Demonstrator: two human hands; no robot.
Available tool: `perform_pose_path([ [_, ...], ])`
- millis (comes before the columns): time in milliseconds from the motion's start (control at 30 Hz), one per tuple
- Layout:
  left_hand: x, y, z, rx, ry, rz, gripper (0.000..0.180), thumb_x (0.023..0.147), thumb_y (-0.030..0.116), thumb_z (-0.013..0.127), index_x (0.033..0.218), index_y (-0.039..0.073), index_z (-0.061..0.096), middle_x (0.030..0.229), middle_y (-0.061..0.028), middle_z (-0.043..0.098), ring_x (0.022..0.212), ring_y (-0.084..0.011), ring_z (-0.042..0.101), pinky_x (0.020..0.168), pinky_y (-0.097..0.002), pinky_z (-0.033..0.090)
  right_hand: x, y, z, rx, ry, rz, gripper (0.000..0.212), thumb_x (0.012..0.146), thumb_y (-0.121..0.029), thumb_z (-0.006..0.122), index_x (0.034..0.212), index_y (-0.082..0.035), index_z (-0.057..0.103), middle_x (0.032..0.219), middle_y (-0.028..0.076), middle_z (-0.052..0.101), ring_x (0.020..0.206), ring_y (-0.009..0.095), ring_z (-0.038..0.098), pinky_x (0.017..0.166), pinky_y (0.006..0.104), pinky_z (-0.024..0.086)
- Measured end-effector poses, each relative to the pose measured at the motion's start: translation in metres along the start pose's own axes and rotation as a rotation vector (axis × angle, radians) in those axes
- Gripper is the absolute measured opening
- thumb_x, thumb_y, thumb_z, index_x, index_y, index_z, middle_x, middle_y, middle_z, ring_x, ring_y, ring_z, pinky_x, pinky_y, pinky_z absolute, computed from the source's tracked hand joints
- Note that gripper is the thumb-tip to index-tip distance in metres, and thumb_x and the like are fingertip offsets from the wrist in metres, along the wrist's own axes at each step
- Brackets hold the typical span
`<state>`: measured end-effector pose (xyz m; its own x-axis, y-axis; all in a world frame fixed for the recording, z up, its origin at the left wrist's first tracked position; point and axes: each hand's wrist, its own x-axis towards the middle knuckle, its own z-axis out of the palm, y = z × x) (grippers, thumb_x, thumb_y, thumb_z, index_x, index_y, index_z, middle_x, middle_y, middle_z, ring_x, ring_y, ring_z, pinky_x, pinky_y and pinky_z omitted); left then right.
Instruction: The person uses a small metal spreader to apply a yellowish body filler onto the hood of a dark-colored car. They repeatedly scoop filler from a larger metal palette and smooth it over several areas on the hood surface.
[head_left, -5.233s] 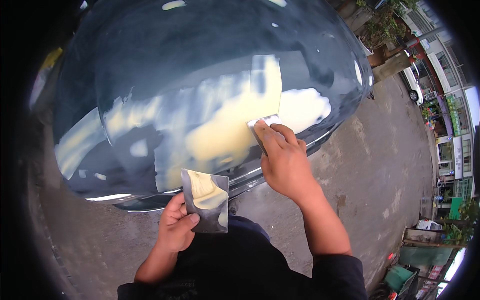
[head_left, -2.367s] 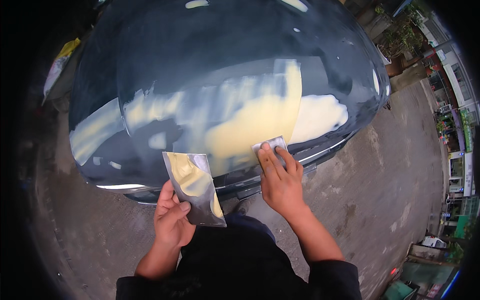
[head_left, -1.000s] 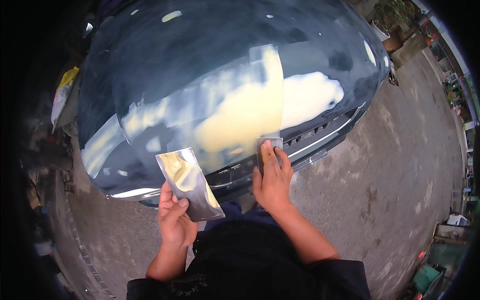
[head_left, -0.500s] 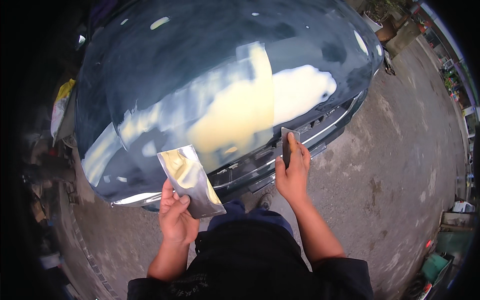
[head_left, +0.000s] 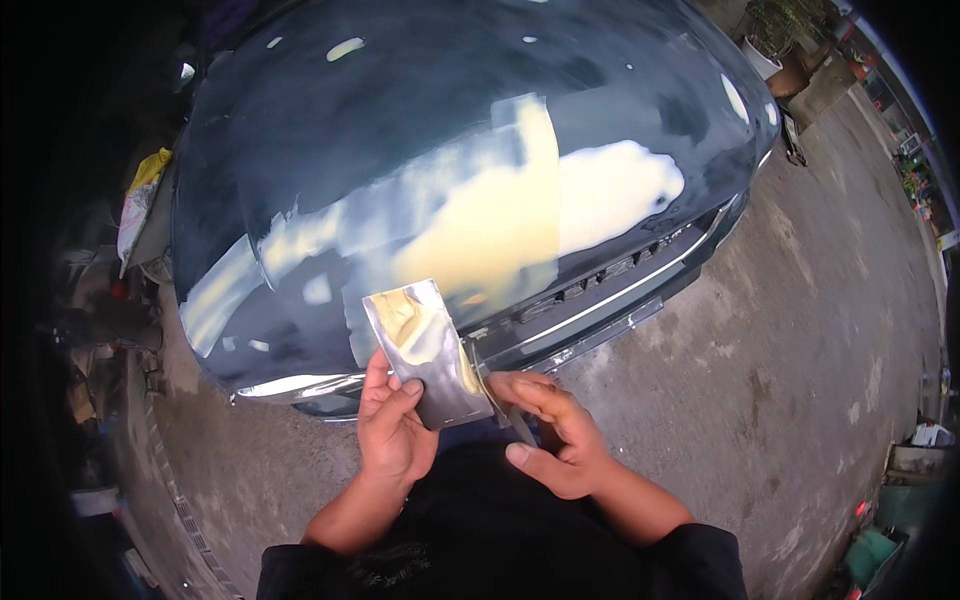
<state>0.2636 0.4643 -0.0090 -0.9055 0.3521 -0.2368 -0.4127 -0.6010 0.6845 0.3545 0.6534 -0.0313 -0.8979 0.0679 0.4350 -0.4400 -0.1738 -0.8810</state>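
Note:
My left hand [head_left: 392,425] grips a flat grey mixing plate [head_left: 450,395] by its lower left edge, thumb on top. Pale yellow body filler [head_left: 405,325] lies smeared over the plate's upper part and along its right edge. In my right hand [head_left: 560,435] is a thin metal putty spreader [head_left: 520,425], held between thumb and fingers. The spreader is tilted close against the plate's right edge; whether it touches the filler I cannot tell. Beyond both hands a dark car hood [head_left: 400,110] carries a broad patch of yellowish filler [head_left: 490,220], with a whiter patch [head_left: 615,190] to its right.
The car's front grille and bumper [head_left: 590,320] run just past my hands. Concrete floor [head_left: 780,350] spreads to the right. A potted plant [head_left: 765,50] stands at the far right, and a yellow-and-white bag [head_left: 142,200] at the left. A green container [head_left: 868,560] sits low at the right.
My right hand has come down and left, bringing the spreader from near the grille to the plate's right edge. The plate has shifted slightly right in view.

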Motion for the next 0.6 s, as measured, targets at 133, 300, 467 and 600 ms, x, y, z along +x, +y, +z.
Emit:
perform_pose_path([
  [133,0.006,0.001,0.033,-0.064,-0.097,0.026,0.062,0.094,-0.006,0.052,0.153,0.005,0.04,0.151,-0.0124,0.053,0.14,-0.0253,0.052,0.12,-0.0427,0.04,-0.007,0.01,-0.029,-0.344,-0.075,0.039,0.07,0.088,0.004,0.066,0.153,-0.005,0.043,0.153,0.018,0.054,0.14,0.031,0.05,0.119,0.0431,0.035],
  [300,0.01,-0.007,0.048,-0.02,-0.139,0.215,0.063,0.096,-0.007,0.052,0.155,0.007,0.035,0.151,-0.015,0.052,0.14,-0.027,0.051,0.12,-0.046,0.04,-0.036,0.004,-0.064,0.031,0.273,0.09,0.065,0.086,0.01,0.062,0.148,0.0,0.046,0.149,0.015,0.058,0.136,0.027,0.056,0.112,0.0435,0.047],
  [467,0.003,-0.026,0.07,-0.014,-0.217,0.307,0.06,0.099,-0.005,0.052,0.155,0.007,0.033,0.15,-0.0159,0.052,0.14,-0.0271,0.05,0.119,-0.0479,0.04,-0.038,-0.031,-0.086,0.43,0.321,0.141,0.072,0.089,0.014,0.06,0.155,-0.004,0.038,0.14,0.02,0.063,0.128,0.026,0.062,0.108,0.0402,0.049],
  [600,-0.003,-0.043,0.088,-0.078,-0.374,0.301,0.058,0.102,-0.004,0.051,0.156,0.005,0.032,0.152,-0.0168,0.05,0.141,-0.028,0.049,0.119,-0.0495,0.04,-0.03,-0.034,-0.082,0.301,0.318,0.309,0.078,0.087,0.01,0.069,0.156,-0.004,0.036,0.128,0.015,0.069,0.117,0.021,0.065,0.1,0.0354,0.052],
])
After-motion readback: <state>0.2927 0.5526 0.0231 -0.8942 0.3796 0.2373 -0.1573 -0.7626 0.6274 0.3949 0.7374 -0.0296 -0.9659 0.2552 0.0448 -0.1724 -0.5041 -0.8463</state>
